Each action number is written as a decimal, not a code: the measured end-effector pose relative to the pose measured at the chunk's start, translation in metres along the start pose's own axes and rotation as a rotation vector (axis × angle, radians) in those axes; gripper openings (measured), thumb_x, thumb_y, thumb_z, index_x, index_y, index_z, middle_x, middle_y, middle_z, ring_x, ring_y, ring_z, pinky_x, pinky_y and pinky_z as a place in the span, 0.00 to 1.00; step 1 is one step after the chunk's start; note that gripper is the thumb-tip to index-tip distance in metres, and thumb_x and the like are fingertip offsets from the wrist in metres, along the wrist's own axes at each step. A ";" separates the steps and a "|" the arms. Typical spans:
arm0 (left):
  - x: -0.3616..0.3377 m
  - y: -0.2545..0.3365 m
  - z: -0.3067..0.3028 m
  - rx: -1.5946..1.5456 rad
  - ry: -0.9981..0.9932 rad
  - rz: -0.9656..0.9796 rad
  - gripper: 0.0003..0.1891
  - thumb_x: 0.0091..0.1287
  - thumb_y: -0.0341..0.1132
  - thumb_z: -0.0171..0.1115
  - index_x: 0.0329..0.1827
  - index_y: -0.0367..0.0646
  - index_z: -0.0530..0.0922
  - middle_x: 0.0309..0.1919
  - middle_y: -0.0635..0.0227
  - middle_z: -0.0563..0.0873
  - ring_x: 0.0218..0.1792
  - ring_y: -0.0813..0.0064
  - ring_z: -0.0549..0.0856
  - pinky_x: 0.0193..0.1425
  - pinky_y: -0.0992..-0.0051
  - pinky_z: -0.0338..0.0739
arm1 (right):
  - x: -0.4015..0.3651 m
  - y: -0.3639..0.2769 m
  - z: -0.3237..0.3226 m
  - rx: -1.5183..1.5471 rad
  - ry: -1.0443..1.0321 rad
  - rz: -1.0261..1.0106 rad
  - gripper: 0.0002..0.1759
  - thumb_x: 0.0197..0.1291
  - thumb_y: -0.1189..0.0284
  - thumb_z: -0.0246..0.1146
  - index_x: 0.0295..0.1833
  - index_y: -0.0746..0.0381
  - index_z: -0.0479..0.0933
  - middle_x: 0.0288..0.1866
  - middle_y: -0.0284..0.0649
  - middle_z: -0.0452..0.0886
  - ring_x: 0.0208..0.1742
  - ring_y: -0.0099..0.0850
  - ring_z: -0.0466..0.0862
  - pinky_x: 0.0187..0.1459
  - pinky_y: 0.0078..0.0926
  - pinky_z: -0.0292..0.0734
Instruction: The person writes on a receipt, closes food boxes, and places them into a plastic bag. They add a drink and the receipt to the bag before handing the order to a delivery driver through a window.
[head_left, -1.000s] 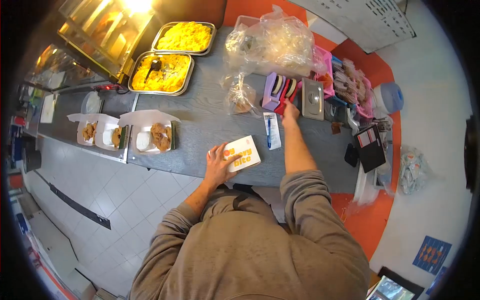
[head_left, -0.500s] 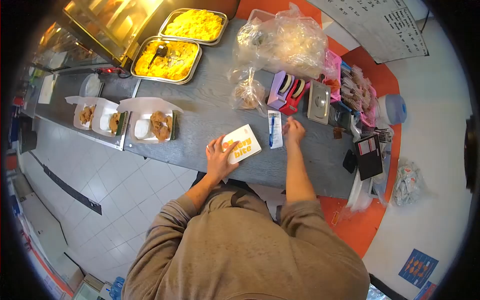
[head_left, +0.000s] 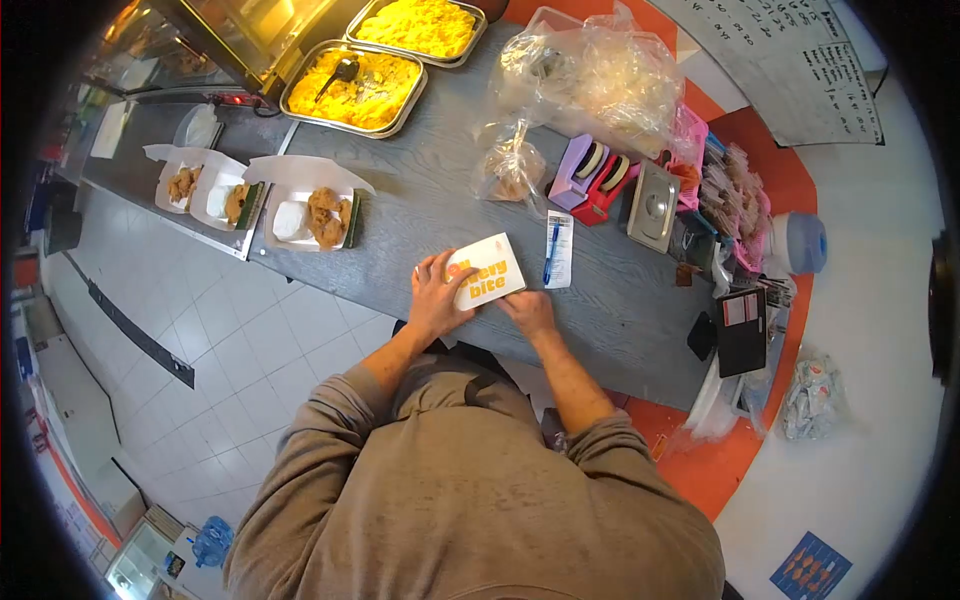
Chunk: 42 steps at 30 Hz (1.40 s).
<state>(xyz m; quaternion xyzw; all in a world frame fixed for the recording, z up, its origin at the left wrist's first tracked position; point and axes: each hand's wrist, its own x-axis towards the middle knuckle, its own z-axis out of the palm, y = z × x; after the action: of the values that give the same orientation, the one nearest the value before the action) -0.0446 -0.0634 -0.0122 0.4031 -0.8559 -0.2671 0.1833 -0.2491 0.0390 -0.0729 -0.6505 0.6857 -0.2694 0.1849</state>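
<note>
**Both hands on the printed box at the tabletop's near edge**

Here's the white box [head_left: 484, 271], orange and yellow lettering facing up, lying flat on the grey tabletop [head_left: 420, 215] right in front of the person. The left hand [head_left: 437, 297] covers its left end, fingers spread and pressing down, so that grip is flat and open, not wrapped around anything. The right hand [head_left: 528, 310] meets the box at its near right corner, fingers curled under; whether that grip pinches anything, I can't tell from up here.

Just to the right of the box, a blue pen [head_left: 552, 250] lies on a paper slip [head_left: 562, 268]. Beyond those stand a purple tape dispenser [head_left: 578, 170] and a red one [head_left: 608, 183], side by side, with a lidded metal container [head_left: 653, 205] next to them. A knotted plastic bag [head_left: 512, 170] sits close by.

Out to the left, an open meal box [head_left: 315, 213] shows fried pieces and rice. At the far end, a tray of yellow rice [head_left: 352, 85] holds a spoon.
</note>
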 end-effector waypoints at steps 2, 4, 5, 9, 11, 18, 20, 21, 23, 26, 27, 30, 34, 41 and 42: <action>-0.001 0.001 0.000 0.002 -0.008 -0.003 0.37 0.36 0.40 0.77 0.58 0.62 0.78 0.67 0.59 0.66 0.66 0.49 0.63 0.69 0.49 0.59 | 0.001 0.022 -0.010 -0.166 0.019 -0.036 0.18 0.58 0.59 0.66 0.26 0.62 0.79 0.21 0.42 0.79 0.23 0.43 0.81 0.26 0.41 0.75; 0.001 0.000 0.001 -0.002 -0.028 -0.024 0.37 0.36 0.40 0.76 0.57 0.63 0.78 0.67 0.61 0.67 0.66 0.51 0.63 0.69 0.48 0.56 | 0.013 0.023 -0.051 -0.148 -0.008 -0.027 0.17 0.58 0.60 0.67 0.25 0.62 0.78 0.24 0.43 0.81 0.24 0.43 0.82 0.27 0.43 0.75; 0.002 0.001 0.002 -0.005 -0.024 -0.024 0.37 0.36 0.40 0.76 0.57 0.63 0.78 0.67 0.61 0.67 0.66 0.51 0.63 0.69 0.48 0.56 | 0.017 0.029 -0.066 -0.053 -0.020 0.158 0.16 0.58 0.61 0.67 0.28 0.63 0.77 0.26 0.44 0.82 0.26 0.44 0.83 0.28 0.43 0.76; 0.008 0.014 0.017 0.007 0.001 -0.072 0.38 0.34 0.40 0.77 0.57 0.63 0.78 0.68 0.62 0.65 0.67 0.50 0.62 0.70 0.48 0.56 | 0.063 0.041 -0.083 0.040 0.218 0.570 0.13 0.56 0.65 0.66 0.39 0.63 0.75 0.30 0.45 0.84 0.32 0.47 0.85 0.33 0.42 0.78; 0.015 0.022 0.024 0.027 -0.014 -0.047 0.43 0.33 0.42 0.80 0.61 0.61 0.76 0.69 0.59 0.64 0.69 0.48 0.60 0.71 0.49 0.58 | 0.079 0.035 -0.073 -0.431 -0.071 0.448 0.13 0.58 0.67 0.64 0.44 0.62 0.74 0.30 0.48 0.84 0.33 0.49 0.85 0.35 0.41 0.79; -0.003 -0.020 0.032 -0.402 0.135 -0.055 0.65 0.30 0.57 0.83 0.75 0.45 0.57 0.70 0.48 0.62 0.70 0.43 0.61 0.73 0.52 0.57 | 0.086 0.038 -0.125 0.836 0.135 0.579 0.11 0.63 0.66 0.59 0.47 0.60 0.77 0.36 0.48 0.85 0.31 0.37 0.86 0.25 0.30 0.76; -0.008 -0.035 0.040 -0.422 0.047 -0.026 0.73 0.28 0.60 0.83 0.77 0.39 0.48 0.70 0.45 0.62 0.70 0.45 0.63 0.72 0.53 0.59 | 0.080 0.002 -0.108 1.264 0.257 0.548 0.12 0.66 0.64 0.59 0.44 0.62 0.76 0.29 0.43 0.84 0.26 0.28 0.83 0.20 0.23 0.70; -0.008 -0.037 0.039 -0.419 0.058 -0.038 0.73 0.28 0.60 0.83 0.77 0.39 0.48 0.70 0.45 0.62 0.70 0.45 0.63 0.72 0.53 0.59 | 0.081 -0.016 -0.094 1.187 0.220 0.637 0.14 0.67 0.62 0.56 0.44 0.62 0.75 0.26 0.42 0.82 0.23 0.29 0.81 0.19 0.22 0.69; -0.007 -0.035 0.037 -0.324 0.030 -0.012 0.74 0.29 0.61 0.82 0.77 0.36 0.46 0.70 0.46 0.64 0.70 0.49 0.66 0.71 0.54 0.61 | 0.078 -0.022 -0.062 1.044 0.053 0.644 0.16 0.70 0.59 0.50 0.42 0.62 0.74 0.21 0.40 0.77 0.19 0.28 0.77 0.19 0.21 0.68; -0.012 -0.037 0.031 -0.218 0.054 0.073 0.72 0.32 0.61 0.80 0.77 0.35 0.45 0.68 0.50 0.68 0.67 0.51 0.70 0.70 0.56 0.64 | 0.079 -0.048 -0.025 1.343 -0.105 0.565 0.17 0.72 0.62 0.45 0.44 0.63 0.74 0.19 0.34 0.71 0.16 0.24 0.71 0.19 0.19 0.66; -0.015 -0.041 0.034 -0.212 0.062 0.058 0.72 0.32 0.61 0.80 0.77 0.35 0.45 0.68 0.50 0.68 0.67 0.51 0.70 0.70 0.56 0.64 | 0.084 -0.065 -0.021 1.124 -0.106 0.361 0.17 0.72 0.63 0.46 0.48 0.64 0.75 0.19 0.33 0.69 0.16 0.21 0.67 0.20 0.17 0.64; -0.019 -0.045 0.041 -0.226 0.079 0.049 0.70 0.33 0.58 0.79 0.77 0.34 0.47 0.65 0.53 0.71 0.64 0.55 0.74 0.69 0.60 0.65 | 0.091 -0.074 0.002 0.956 0.037 0.284 0.16 0.70 0.66 0.52 0.42 0.67 0.79 0.22 0.34 0.75 0.20 0.18 0.69 0.23 0.17 0.63; -0.017 -0.041 0.040 -0.188 0.066 -0.009 0.67 0.31 0.55 0.80 0.76 0.39 0.52 0.64 0.57 0.74 0.63 0.60 0.76 0.67 0.59 0.67 | 0.087 -0.064 0.024 0.641 0.116 0.142 0.16 0.68 0.70 0.56 0.31 0.69 0.80 0.21 0.34 0.78 0.21 0.19 0.73 0.24 0.20 0.65; -0.015 -0.041 0.037 -0.205 0.037 -0.046 0.59 0.30 0.54 0.81 0.69 0.41 0.61 0.65 0.61 0.73 0.64 0.62 0.75 0.67 0.61 0.67 | 0.086 -0.064 0.031 0.501 0.175 0.082 0.18 0.65 0.72 0.59 0.22 0.67 0.78 0.18 0.43 0.80 0.18 0.36 0.79 0.24 0.34 0.71; -0.015 -0.041 0.037 -0.205 0.026 -0.055 0.59 0.30 0.54 0.81 0.69 0.42 0.61 0.65 0.61 0.72 0.64 0.62 0.75 0.67 0.61 0.67 | 0.089 -0.067 0.028 0.422 0.172 0.032 0.17 0.64 0.73 0.59 0.21 0.66 0.77 0.18 0.43 0.79 0.18 0.36 0.79 0.24 0.34 0.70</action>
<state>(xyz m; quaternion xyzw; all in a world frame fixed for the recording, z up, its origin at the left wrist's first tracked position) -0.0305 -0.0615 -0.0678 0.4088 -0.8104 -0.3529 0.2270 -0.1865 -0.0532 -0.0450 -0.5609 0.6377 -0.4584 0.2618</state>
